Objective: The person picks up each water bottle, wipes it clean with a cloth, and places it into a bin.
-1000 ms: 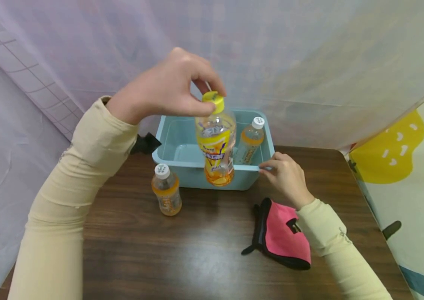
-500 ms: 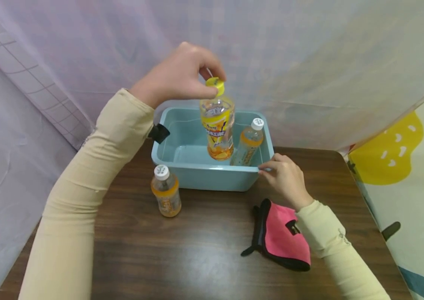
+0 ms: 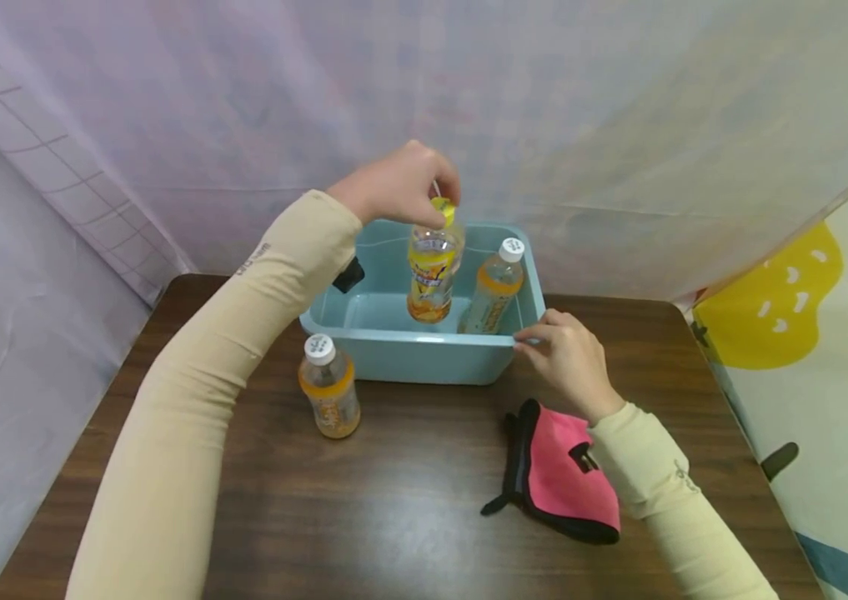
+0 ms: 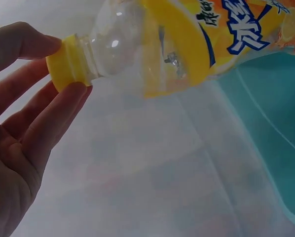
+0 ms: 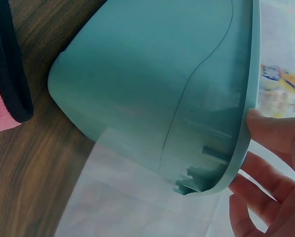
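My left hand [image 3: 404,185] pinches the yellow cap [image 4: 68,63] of a clear drink bottle [image 3: 433,265] with a yellow label and a little orange liquid at its bottom. The bottle hangs upright inside the light blue plastic bin [image 3: 408,358]. Beside it, a white-capped bottle [image 3: 494,287] with an orange band leans in the bin's right end. With thumb and fingers, my right hand [image 3: 566,354] pinches the bin's front right rim [image 5: 251,98]. Another white-capped bottle [image 3: 331,392] stands on the table in front of the bin's left side.
A pink pouch [image 3: 569,475] with black trim lies on the dark wooden table [image 3: 393,500], close to my right forearm. Behind the bin hangs a pale checked curtain [image 3: 544,125]. A yellow shape [image 3: 776,300] marks the cloth at the right.
My left hand has moved the yellow-capped bottle back and down, from over the bin's front wall to inside it. The right hand stays at the rim.
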Action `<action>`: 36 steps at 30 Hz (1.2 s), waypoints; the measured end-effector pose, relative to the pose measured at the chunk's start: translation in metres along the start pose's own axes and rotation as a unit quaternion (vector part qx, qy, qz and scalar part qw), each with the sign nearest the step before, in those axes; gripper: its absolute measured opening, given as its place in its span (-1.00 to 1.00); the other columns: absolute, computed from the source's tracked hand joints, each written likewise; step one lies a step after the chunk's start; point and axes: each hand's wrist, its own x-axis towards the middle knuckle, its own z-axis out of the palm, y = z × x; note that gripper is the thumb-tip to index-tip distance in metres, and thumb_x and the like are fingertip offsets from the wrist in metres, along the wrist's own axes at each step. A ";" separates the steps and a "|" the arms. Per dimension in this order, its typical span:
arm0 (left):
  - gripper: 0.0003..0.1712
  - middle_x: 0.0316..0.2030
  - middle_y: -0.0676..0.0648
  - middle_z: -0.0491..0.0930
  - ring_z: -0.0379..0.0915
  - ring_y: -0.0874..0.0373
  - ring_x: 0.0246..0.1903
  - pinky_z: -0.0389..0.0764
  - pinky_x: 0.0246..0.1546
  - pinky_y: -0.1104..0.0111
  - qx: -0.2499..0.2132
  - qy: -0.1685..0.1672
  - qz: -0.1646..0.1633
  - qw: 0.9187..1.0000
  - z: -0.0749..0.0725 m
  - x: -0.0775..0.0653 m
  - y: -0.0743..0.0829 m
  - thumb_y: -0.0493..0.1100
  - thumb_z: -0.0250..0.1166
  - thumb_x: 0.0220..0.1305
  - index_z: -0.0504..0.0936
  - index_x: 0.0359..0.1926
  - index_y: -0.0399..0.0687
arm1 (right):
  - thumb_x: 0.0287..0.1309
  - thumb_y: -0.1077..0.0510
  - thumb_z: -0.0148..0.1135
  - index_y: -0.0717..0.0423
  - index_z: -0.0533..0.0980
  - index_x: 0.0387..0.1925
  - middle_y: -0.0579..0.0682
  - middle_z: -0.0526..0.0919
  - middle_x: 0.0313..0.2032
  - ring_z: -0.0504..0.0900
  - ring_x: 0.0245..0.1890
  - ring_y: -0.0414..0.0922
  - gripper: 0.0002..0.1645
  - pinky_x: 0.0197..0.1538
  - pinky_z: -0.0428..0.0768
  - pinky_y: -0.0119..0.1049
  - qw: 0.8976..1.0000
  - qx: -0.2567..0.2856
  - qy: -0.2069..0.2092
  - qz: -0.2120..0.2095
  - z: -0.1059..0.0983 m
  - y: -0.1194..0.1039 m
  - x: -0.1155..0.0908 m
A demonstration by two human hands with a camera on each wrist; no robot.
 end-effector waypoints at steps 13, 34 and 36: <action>-0.69 -0.20 -0.10 0.57 0.43 0.08 -0.17 0.51 -0.18 0.34 0.032 -0.090 -0.049 0.994 0.027 0.019 -0.013 -0.35 0.24 -0.10 0.62 -0.22 -0.22 | -0.25 0.20 0.47 0.10 0.68 -0.48 -0.08 0.44 -0.58 0.37 -0.54 -0.17 -0.84 -0.58 0.37 -0.29 1.000 0.000 0.007 -0.004 0.001 -0.003 -0.003; -0.68 -0.23 -0.08 0.54 0.41 0.10 -0.22 0.50 -0.19 0.36 0.052 -0.137 -0.078 0.986 0.048 0.025 -0.021 -0.42 0.23 -0.09 0.60 -0.21 -0.21 | -0.26 0.20 0.47 0.09 0.69 -0.48 -0.08 0.42 -0.60 0.37 -0.55 -0.16 -0.84 -0.59 0.36 -0.27 1.000 0.000 0.011 -0.008 0.000 -0.008 -0.003; -0.68 -0.23 -0.08 0.54 0.42 0.10 -0.22 0.49 -0.18 0.36 0.053 -0.140 -0.081 0.985 0.050 0.025 -0.022 -0.42 0.23 -0.09 0.60 -0.21 -0.20 | -0.26 0.21 0.47 0.09 0.69 -0.48 -0.07 0.43 -0.60 0.37 -0.55 -0.16 -0.84 -0.59 0.37 -0.26 1.000 0.000 0.012 -0.009 0.000 -0.008 -0.003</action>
